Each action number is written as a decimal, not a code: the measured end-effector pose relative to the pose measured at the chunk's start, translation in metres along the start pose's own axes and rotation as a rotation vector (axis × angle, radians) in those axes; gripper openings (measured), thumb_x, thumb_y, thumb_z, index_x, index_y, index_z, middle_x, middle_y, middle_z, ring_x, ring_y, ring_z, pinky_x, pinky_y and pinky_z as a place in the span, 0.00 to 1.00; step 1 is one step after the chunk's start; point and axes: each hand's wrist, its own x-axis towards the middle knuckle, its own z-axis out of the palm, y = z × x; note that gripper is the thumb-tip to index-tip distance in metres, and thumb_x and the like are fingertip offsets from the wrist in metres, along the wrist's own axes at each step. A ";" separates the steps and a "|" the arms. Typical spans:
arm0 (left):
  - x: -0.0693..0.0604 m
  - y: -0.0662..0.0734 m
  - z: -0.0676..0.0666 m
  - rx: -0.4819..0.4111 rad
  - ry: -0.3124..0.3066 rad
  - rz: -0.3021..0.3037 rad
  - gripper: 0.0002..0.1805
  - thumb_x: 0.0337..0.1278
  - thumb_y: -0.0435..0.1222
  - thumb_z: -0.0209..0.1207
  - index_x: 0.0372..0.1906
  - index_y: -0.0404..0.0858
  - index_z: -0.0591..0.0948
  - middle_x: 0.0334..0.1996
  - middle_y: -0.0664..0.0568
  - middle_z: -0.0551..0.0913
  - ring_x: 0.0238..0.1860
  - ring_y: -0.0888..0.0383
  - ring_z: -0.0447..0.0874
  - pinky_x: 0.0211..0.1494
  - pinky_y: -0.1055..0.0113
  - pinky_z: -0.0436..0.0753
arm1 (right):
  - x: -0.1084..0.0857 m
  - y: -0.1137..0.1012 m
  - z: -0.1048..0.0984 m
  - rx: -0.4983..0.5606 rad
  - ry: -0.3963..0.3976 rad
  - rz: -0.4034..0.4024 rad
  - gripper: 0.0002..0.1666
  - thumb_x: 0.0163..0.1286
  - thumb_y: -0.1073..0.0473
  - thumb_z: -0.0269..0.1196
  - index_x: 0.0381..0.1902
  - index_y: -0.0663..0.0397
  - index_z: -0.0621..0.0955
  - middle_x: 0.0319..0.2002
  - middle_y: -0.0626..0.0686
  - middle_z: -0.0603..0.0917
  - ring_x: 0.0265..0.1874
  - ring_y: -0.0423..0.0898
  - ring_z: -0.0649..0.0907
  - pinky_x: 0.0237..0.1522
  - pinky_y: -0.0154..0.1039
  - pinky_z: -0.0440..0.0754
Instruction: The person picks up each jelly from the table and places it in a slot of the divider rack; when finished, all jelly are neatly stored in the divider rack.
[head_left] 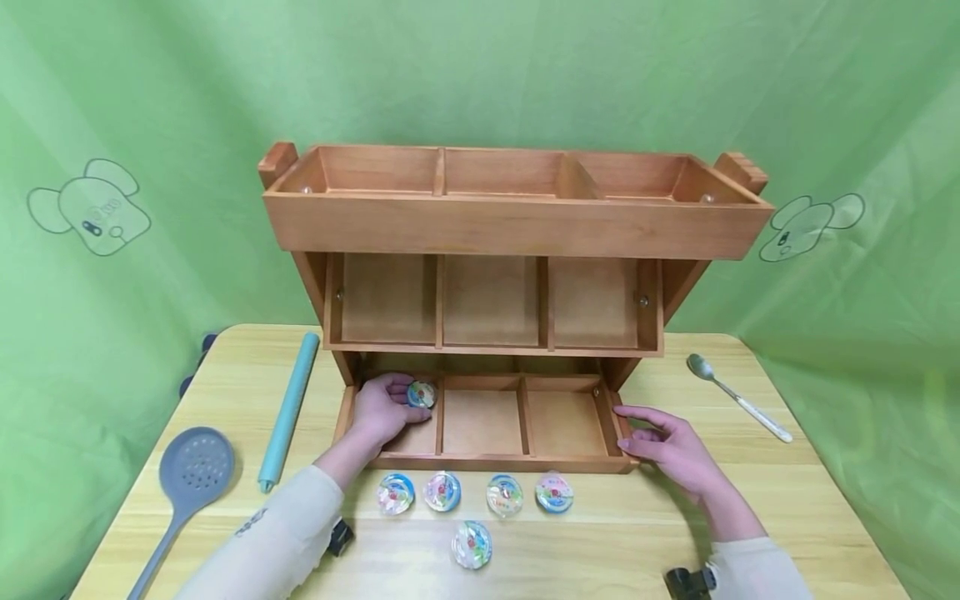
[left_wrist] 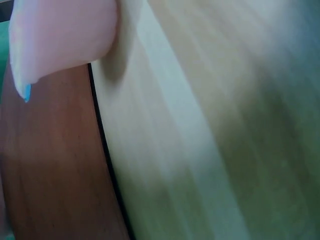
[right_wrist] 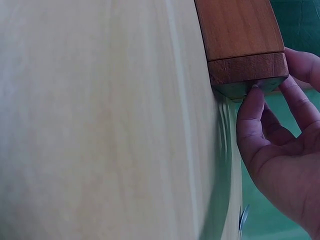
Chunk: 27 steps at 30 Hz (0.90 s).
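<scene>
A small round wrapped disc (head_left: 422, 394) with a blue rim and printed label is pinched in my left hand (head_left: 381, 410). This hand reaches into the left compartment of the bottom tray (head_left: 502, 462) of a tiered wooden rack (head_left: 517, 225). In the left wrist view only a fingertip (left_wrist: 62, 40) shows, over the wood; the disc is hidden there. My right hand (head_left: 667, 446) touches the tray's right end with its fingertips, thumb (right_wrist: 250, 117) against the end face. In front of the rack lie several similar discs (head_left: 472, 545).
Left of the rack are a blue-green rod (head_left: 288, 412) and a grey slotted turner (head_left: 197, 467). A metal spoon (head_left: 738, 397) lies at the right. Green cloth (head_left: 480, 67) hangs behind and beside the table (head_left: 600, 558). The rack's upper tiers overhang the bottom tray.
</scene>
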 end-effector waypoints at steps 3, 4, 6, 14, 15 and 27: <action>-0.004 0.004 -0.005 0.094 0.000 0.054 0.35 0.33 0.28 0.80 0.54 0.31 0.80 0.45 0.43 0.83 0.46 0.47 0.82 0.50 0.56 0.82 | 0.000 0.000 0.000 -0.010 -0.001 0.004 0.36 0.61 0.64 0.73 0.66 0.62 0.74 0.34 0.60 0.78 0.29 0.44 0.79 0.28 0.39 0.81; -0.007 0.007 -0.008 0.147 0.002 0.092 0.35 0.35 0.29 0.79 0.55 0.31 0.79 0.46 0.42 0.83 0.47 0.46 0.82 0.51 0.55 0.82 | 0.000 0.000 0.000 -0.012 0.000 0.004 0.36 0.61 0.64 0.73 0.66 0.62 0.74 0.34 0.60 0.79 0.29 0.45 0.79 0.28 0.39 0.81; -0.014 0.013 -0.014 0.247 0.010 0.188 0.34 0.39 0.32 0.78 0.57 0.31 0.79 0.47 0.40 0.83 0.48 0.44 0.81 0.53 0.52 0.80 | -0.001 0.000 0.000 -0.017 0.001 0.002 0.36 0.61 0.64 0.72 0.66 0.62 0.74 0.34 0.61 0.79 0.29 0.45 0.79 0.28 0.39 0.80; -0.066 0.020 -0.043 0.148 -0.020 0.479 0.30 0.44 0.29 0.76 0.57 0.34 0.79 0.45 0.48 0.84 0.44 0.50 0.83 0.48 0.55 0.84 | -0.001 0.000 0.001 -0.018 -0.002 -0.004 0.36 0.61 0.63 0.72 0.66 0.62 0.74 0.34 0.60 0.79 0.28 0.44 0.79 0.28 0.39 0.80; -0.074 0.018 -0.045 0.123 -0.026 0.489 0.30 0.43 0.28 0.76 0.56 0.34 0.79 0.44 0.50 0.83 0.44 0.51 0.82 0.48 0.56 0.84 | -0.001 0.000 0.001 -0.017 0.000 -0.003 0.36 0.61 0.63 0.72 0.66 0.62 0.74 0.34 0.60 0.79 0.29 0.44 0.79 0.28 0.39 0.80; -0.137 -0.008 -0.051 0.015 0.004 0.306 0.31 0.29 0.26 0.81 0.48 0.38 0.83 0.41 0.47 0.83 0.42 0.47 0.82 0.46 0.60 0.85 | -0.001 0.001 0.001 0.008 0.006 -0.003 0.35 0.61 0.63 0.73 0.66 0.63 0.75 0.32 0.57 0.79 0.27 0.43 0.78 0.26 0.38 0.80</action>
